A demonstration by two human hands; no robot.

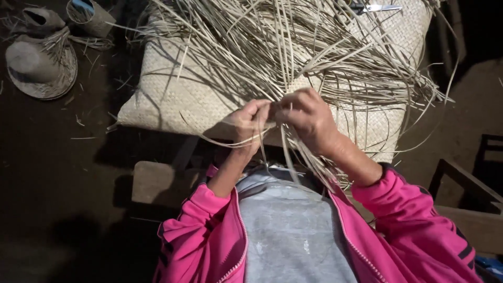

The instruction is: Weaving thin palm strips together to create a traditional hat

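I see the left hand and right hand pinched together on pale straw strips at the near edge of the woven mat. Loose strips fan away above both hands; some hang toward the pink jacket.

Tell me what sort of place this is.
Probably a home weaving spot with a dark earthen floor, not a factory. Both hands work loose straw strips over a half-woven mat; a finished straw hat lies on the ground, scissors on the mat.
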